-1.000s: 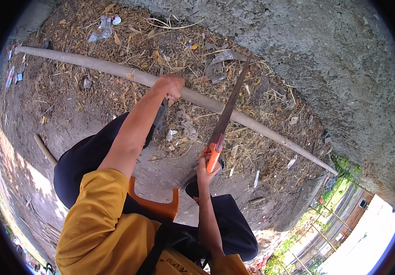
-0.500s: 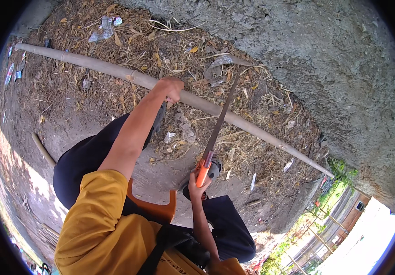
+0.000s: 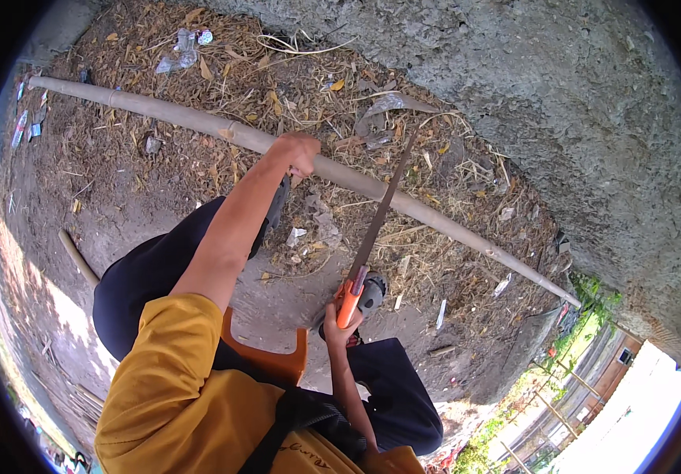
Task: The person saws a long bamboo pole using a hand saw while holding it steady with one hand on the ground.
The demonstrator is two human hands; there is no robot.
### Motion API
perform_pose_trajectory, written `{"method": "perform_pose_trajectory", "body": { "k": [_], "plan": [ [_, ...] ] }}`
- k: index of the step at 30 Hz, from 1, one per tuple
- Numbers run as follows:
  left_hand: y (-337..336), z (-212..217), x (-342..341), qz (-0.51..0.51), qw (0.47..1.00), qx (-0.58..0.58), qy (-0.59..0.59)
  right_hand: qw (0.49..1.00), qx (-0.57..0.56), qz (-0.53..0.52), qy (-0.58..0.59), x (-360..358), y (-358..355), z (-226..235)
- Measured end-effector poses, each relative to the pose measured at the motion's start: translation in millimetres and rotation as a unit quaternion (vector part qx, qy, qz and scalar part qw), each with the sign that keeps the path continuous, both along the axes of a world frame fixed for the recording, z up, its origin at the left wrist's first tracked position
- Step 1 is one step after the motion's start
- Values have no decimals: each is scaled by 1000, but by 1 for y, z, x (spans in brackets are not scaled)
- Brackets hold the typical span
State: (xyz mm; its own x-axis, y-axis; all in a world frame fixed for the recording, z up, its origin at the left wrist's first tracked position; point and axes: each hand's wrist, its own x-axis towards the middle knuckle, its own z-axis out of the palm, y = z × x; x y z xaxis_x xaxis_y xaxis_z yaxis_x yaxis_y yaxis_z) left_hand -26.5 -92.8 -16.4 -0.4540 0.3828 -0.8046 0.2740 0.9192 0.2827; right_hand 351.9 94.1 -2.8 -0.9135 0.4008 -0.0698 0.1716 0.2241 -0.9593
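A long bamboo pole (image 3: 182,118) lies slantwise across the view, from the far left to the lower right. My left hand (image 3: 299,153) is closed around it near its middle, the arm stretched forward. In my right hand (image 3: 342,325) is the orange handle of a hand saw (image 3: 377,221), held low near my right shoe (image 3: 371,295). The narrow, darkened blade points away from me and crosses the pole to the right of my left hand. Whether its teeth have cut into the bamboo cannot be made out.
A rough grey concrete wall (image 3: 561,103) rises along the far right. Dry leaves and litter cover the ground, with clear plastic (image 3: 182,52) at the far left. An orange plastic stool (image 3: 277,359) is beneath me. A shorter stick (image 3: 78,259) lies on the left.
The saw has slid slightly back toward me across the pole. My left hand keeps its hold on the bamboo, and the whole view has shifted a little.
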Motion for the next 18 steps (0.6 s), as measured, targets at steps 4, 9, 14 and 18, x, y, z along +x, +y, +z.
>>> {"method": "perform_pose_trajectory", "body": {
  "k": [4,9,14,18],
  "plan": [
    [-4,7,-4,-1,1000,-5,-21,997,-34,-28,-56,-66,13,13],
    [-9,1,2,9,1000,-3,-21,998,22,8,-53,1,-10,2],
    [2,12,-3,-1,1000,2,-22,997,-52,-28,-43,-43,22,-16],
    [-3,7,-2,4,1000,5,-14,998,-32,-18,-47,-65,20,-11]
  ]
}}
